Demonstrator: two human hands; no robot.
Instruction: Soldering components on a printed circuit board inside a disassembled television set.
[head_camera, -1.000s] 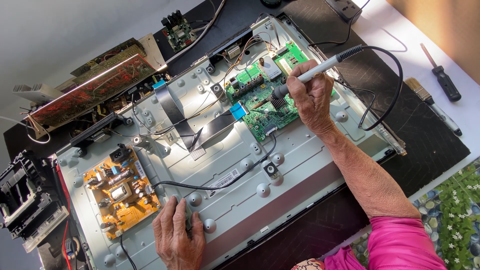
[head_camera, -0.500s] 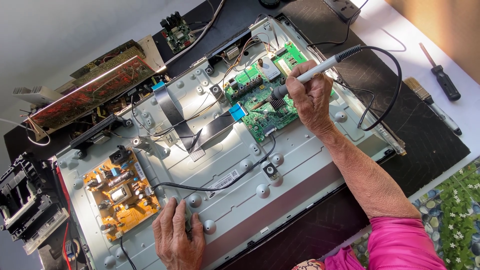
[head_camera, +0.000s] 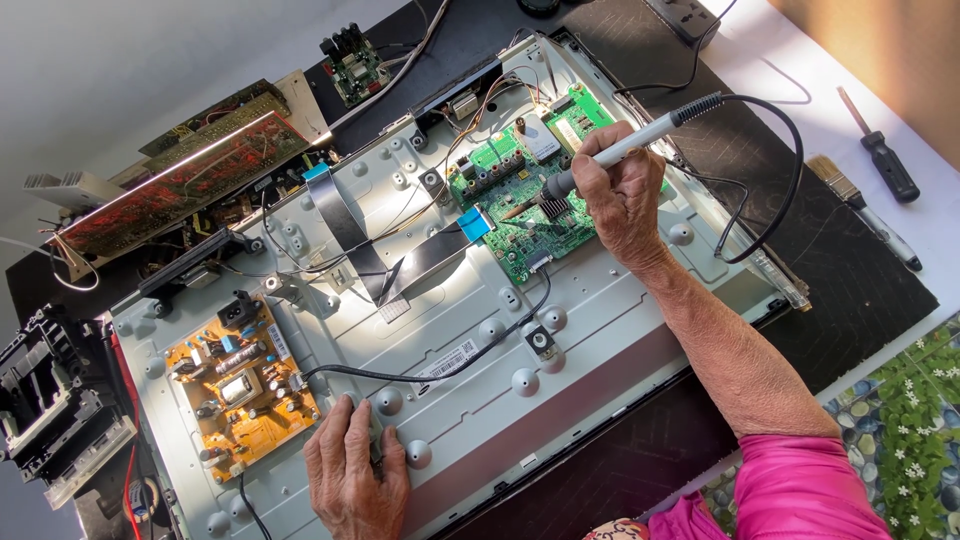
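From the head camera I see my right hand clenched around the grey handle of a soldering iron, its tip pointing down onto the green main board, which sits in the upper middle of the opened television's metal back panel. My left hand lies flat and open on the lower edge of that panel, gripping nothing, with a thin black wire running under its fingertips. The risk I judge greatest is the tip wandering: the board is crowded with small parts, so a slip could bridge neighbouring joints or scorch the blue-ended flat ribbon cable just beside the work spot. The iron's black cord loops widely over the dark mat; if my forearm snags it, the tip could be tugged off target. The orange power board is close to my left hand, and a careless shift could bring my fingers onto its parts. I cannot tell whether the tip actually touches the board
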